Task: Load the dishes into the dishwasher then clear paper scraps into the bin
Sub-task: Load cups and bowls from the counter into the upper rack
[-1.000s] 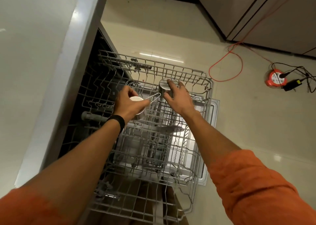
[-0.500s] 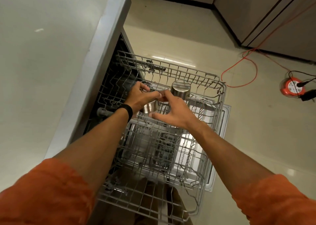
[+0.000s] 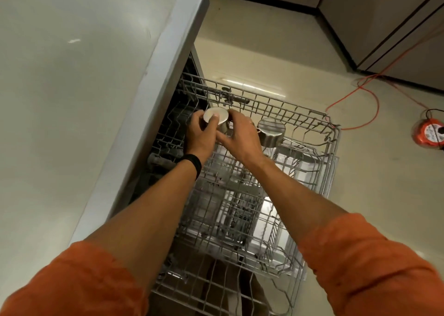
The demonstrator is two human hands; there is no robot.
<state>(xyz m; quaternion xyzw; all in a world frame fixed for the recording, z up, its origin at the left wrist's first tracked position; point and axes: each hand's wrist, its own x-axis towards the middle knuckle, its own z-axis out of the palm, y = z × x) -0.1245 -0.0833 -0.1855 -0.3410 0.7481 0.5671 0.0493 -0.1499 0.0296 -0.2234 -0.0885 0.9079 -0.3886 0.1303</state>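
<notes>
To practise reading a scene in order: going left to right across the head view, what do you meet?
Countertop, left hand, right hand, upturned steel cup in the rack, orange cable loop, orange reel.

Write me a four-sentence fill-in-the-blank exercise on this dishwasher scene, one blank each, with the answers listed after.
1. The left hand and right hand grip the held cup over the far ____ corner of the wire rack.
2. The second cup sits in that rack with its base facing ____.
3. The wristband on the left wrist is ____.
4. The cable lying on the floor is ____.
Missing words: left; up; black; orange.
</notes>
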